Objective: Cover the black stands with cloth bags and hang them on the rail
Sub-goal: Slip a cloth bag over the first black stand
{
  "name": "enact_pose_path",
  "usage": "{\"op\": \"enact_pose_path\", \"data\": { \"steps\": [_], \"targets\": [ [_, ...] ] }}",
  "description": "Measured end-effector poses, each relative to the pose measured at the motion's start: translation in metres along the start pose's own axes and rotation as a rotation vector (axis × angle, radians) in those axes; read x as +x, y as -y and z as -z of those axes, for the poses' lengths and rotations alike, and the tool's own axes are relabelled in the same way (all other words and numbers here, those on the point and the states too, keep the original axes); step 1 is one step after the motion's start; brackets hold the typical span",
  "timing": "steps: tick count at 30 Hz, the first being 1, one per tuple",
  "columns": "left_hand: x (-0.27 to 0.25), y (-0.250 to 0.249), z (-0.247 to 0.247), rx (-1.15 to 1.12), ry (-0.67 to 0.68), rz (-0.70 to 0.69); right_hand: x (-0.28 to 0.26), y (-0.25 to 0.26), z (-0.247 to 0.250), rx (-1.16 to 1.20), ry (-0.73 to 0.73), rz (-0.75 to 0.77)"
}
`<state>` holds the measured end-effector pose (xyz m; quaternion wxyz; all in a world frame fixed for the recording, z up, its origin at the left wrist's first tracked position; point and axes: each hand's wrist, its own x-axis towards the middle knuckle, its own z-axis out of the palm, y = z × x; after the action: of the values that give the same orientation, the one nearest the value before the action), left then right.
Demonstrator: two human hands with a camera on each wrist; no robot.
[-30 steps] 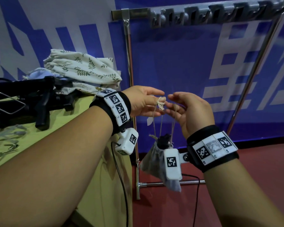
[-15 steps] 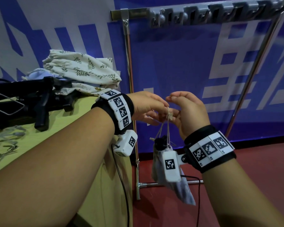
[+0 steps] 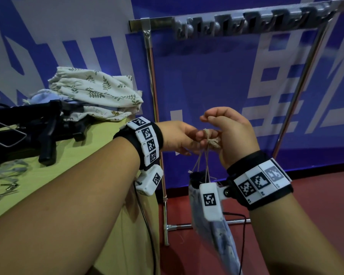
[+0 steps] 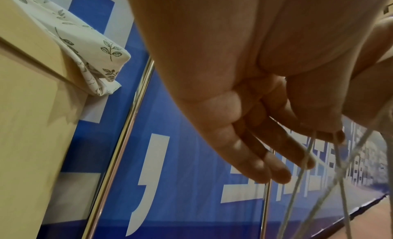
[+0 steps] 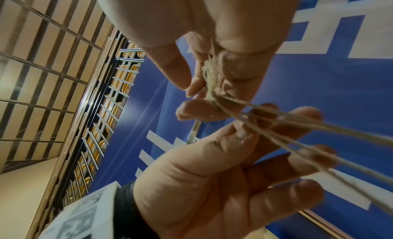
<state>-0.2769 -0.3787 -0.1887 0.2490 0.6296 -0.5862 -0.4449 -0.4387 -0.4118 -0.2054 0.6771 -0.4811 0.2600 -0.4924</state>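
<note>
A pale blue cloth bag hangs by its drawstrings in front of the rack. The black stand's top pokes out of its mouth. My right hand pinches the knotted string ends, which the right wrist view shows between thumb and finger. My left hand meets it from the left and pinches the same strings with thumb and forefinger. Its other fingers lie straight. The hook rail runs well above both hands.
A yellow-green table on the left carries more black stands, a pile of leaf-print cloth bags and metal clips. The rack's left upright stands just behind the table corner. Red floor lies below.
The strings were spread between my two hands. Both hands have closed together and gathered them at the knot. The bag has swung and now hangs lower to the right.
</note>
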Motion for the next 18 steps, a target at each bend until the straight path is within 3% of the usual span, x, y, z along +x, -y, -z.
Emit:
{"op": "enact_pose_path", "data": {
  "steps": [3, 6, 14, 18],
  "targets": [
    [0.002, 0.002, -0.001, -0.071, 0.054, -0.007, 0.002, -0.001, 0.002, 0.034, 0.002, 0.008],
    [0.004, 0.0, -0.004, -0.142, 0.026, 0.021, 0.003, -0.003, 0.002, 0.025, 0.008, 0.017],
    [0.009, -0.004, 0.004, -0.089, -0.301, 0.055, 0.015, -0.017, 0.006, -0.184, -0.057, 0.038],
    [0.013, 0.0, 0.013, 0.038, -0.465, -0.024, 0.025, -0.03, 0.011, -0.494, -0.024, 0.029]
  ]
}}
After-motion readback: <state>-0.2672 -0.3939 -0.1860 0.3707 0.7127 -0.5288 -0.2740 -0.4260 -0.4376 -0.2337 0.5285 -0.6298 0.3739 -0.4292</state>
